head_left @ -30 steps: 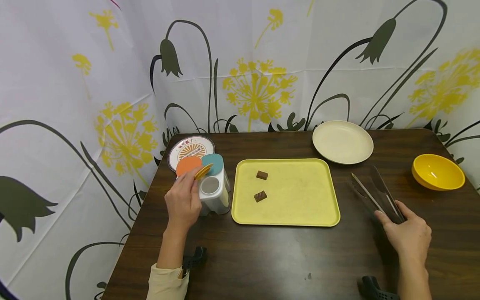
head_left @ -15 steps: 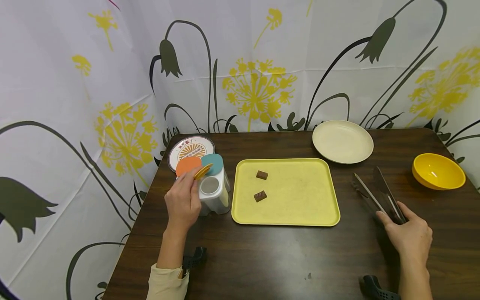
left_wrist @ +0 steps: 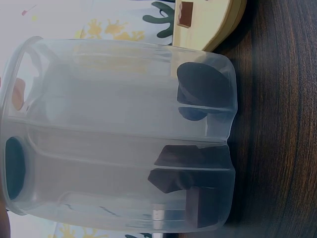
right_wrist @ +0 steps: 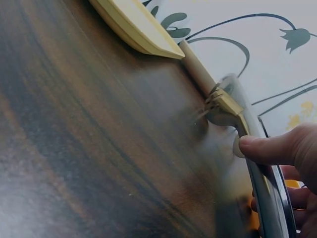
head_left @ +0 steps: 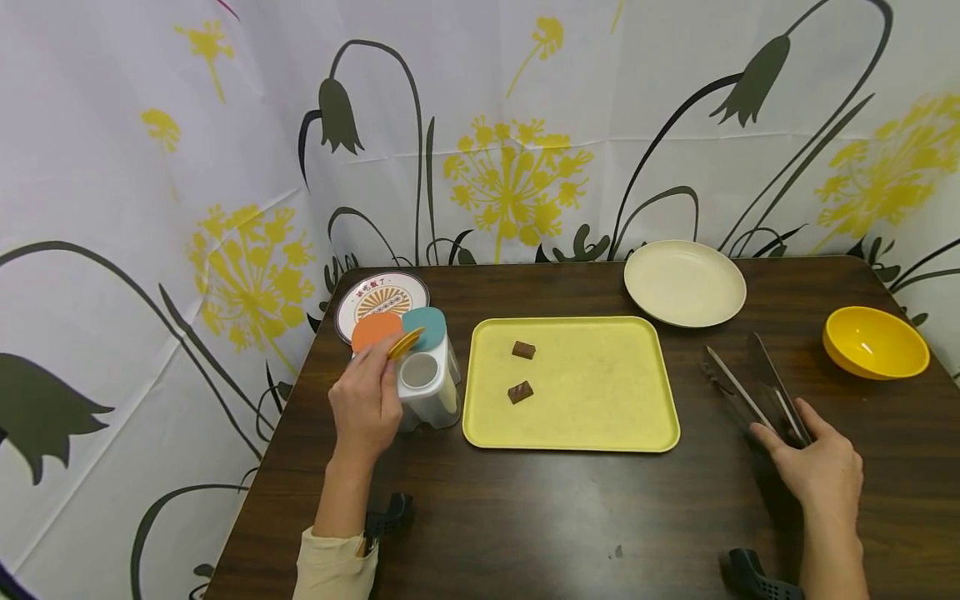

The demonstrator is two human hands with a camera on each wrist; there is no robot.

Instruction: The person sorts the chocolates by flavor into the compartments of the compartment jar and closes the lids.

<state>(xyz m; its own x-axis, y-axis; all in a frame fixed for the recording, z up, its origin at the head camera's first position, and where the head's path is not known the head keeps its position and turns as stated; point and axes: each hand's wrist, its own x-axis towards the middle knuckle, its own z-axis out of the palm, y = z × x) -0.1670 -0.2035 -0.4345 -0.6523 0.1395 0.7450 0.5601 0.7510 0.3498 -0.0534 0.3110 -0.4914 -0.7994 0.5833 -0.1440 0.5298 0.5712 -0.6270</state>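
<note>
My left hand point(head_left: 366, 402) pinches a yellow-orange lid point(head_left: 406, 343), tilted on edge above a divided storage container point(head_left: 429, 404). One round opening at the container's front right is uncovered; orange and teal lids cover the back. Through its clear wall in the left wrist view, dark brown chunks point(left_wrist: 195, 158) and a dark rounded piece point(left_wrist: 203, 84) lie at the bottom. Metal tongs point(head_left: 738, 387) are in my right hand point(head_left: 821, 467), their arms spread with nothing between the tips. Two small chocolate pieces, an upper one point(head_left: 524, 350) and a lower one point(head_left: 521, 392), lie on the yellow tray point(head_left: 600, 392).
Behind the container lies a patterned plate point(head_left: 382, 292), partly covered by it. A cream plate point(head_left: 686, 283) sits at the table's back edge, right of the tray. The yellow bowl point(head_left: 875, 342) stands at the far right, beyond the tongs. A printed cloth point(head_left: 517, 83) hangs behind the table.
My right hand and the tongs have shifted very slightly, the tips a little to the right. My left hand and the lid stay in place.
</note>
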